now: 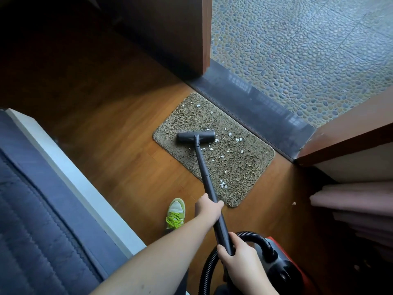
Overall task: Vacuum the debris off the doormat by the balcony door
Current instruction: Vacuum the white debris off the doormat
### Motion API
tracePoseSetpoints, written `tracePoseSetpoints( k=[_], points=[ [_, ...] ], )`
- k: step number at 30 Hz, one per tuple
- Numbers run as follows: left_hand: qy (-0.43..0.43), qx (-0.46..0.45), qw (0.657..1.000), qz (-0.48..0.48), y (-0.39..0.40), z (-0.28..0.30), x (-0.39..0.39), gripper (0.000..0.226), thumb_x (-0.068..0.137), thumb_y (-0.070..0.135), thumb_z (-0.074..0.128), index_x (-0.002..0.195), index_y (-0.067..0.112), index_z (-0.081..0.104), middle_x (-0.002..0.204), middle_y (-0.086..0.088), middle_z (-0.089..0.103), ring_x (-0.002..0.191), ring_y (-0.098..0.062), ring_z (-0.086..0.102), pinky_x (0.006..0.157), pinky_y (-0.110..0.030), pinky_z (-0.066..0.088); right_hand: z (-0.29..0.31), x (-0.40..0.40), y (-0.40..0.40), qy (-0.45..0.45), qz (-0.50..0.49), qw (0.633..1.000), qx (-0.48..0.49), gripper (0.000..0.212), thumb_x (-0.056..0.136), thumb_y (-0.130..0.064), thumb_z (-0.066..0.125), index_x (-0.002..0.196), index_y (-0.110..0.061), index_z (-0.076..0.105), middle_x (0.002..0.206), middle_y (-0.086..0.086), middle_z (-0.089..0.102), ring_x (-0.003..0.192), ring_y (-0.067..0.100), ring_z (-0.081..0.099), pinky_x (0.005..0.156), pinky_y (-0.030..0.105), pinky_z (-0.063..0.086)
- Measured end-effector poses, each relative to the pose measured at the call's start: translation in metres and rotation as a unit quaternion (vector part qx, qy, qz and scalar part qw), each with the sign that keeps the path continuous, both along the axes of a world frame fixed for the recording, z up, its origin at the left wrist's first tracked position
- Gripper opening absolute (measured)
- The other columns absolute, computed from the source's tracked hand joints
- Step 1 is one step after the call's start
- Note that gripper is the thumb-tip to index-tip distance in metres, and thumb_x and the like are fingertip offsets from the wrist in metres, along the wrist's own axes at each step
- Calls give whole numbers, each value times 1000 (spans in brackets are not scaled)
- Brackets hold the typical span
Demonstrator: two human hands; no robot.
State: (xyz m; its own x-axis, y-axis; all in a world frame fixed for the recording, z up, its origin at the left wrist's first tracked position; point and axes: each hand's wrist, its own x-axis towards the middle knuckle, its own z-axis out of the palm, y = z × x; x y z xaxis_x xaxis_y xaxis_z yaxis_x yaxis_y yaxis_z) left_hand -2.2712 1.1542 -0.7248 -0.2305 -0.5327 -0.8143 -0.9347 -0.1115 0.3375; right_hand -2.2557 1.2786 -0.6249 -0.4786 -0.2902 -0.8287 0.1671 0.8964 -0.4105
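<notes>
Glossy wood floor (131, 167); shaggy tan doormat (240, 167), white flecks (223, 184) at 3 o'clock of nozzle (196, 137). I see left hand (207, 208) and right hand (238, 252) wrapped round the wand (205, 175); canister (282, 267) cut off.

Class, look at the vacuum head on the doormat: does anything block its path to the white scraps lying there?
Nothing visible does. The vacuum head rests on the doormat, and the white scraps lie on open pile beside it.

The red-and-black canister vacuum body (276, 262) ran off the bottom edge, partly hidden behind the right hand (238, 256); the ribbed black hose (207, 267) too.
</notes>
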Motion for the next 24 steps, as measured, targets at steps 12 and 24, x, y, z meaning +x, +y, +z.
tracePoseSetpoints(
  k=[12,24],
  points=[
    [-4,-6,1000,-21,19,2,-3,51,87,28,62,133,8,52,131,-9,59,117,-27,57,88,-27,43,-4,4,18,-13,-16,1000,9,22,85,-42,55,106,-35,55,87,-3,69,83,12,66,78,24,52],
    [23,-22,997,-66,-24,-6,-50,39,85,30,64,119,12,59,112,-5,64,96,-26,59,72,-26,41,-16,-32,-23,16,-56,998,-21,15,84,-38,54,89,-24,52,71,5,66,62,24,67,63,41,58]
  ],
)
